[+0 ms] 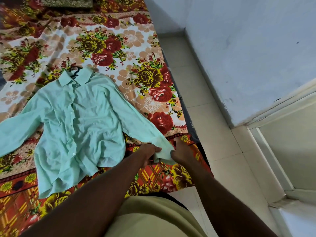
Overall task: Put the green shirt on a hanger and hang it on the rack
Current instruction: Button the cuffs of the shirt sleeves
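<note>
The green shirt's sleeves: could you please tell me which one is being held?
The sleeve nearer the floor: left hand and right hand hold its cuff; the other sleeve lies free.

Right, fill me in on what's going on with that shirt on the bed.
The green shirt lies spread, front up, on the floral bedsheet, and a dark hanger hook pokes out at its collar, so the hanger seems already inside. A person at the bed's edge grips one sleeve's cuff with the left hand and the right hand. No rack is in view.
</note>
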